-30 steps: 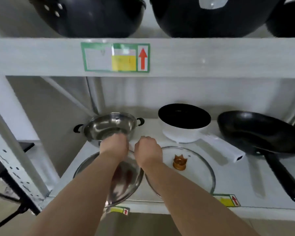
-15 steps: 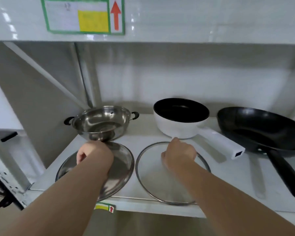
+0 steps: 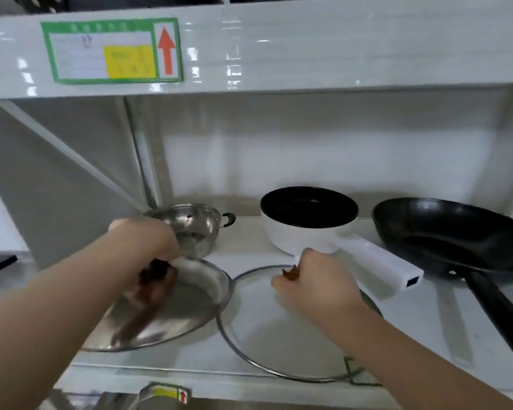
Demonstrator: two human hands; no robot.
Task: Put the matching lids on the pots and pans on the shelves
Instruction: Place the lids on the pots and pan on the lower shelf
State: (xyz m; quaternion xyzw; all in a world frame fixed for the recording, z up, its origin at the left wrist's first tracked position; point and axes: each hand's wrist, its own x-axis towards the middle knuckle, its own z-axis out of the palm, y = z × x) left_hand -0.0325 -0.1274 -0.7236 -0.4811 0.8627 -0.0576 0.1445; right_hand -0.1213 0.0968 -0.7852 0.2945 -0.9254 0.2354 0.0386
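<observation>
On the white shelf (image 3: 421, 335) lie two lids. My left hand (image 3: 144, 244) is closed on the knob of the steel lid (image 3: 190, 300), whose far edge is tilted up. My right hand (image 3: 314, 279) grips the brown knob of the glass lid (image 3: 267, 338), which lies flat. Behind the lids stand a steel pot (image 3: 194, 229) with black handles, a white saucepan (image 3: 305, 220) with a black inside and a long white handle, and a black frying pan (image 3: 447, 232).
The upper shelf beam (image 3: 308, 45) with a green-framed label (image 3: 110, 51) hangs low over the work space. A grey upright and diagonal brace (image 3: 142, 161) stand behind the steel pot. Another metal item (image 3: 122, 400) shows below the front edge.
Both hands have closed on the lid knobs. The steel lid has tipped up at its far side. The view has moved closer and a little lower.
</observation>
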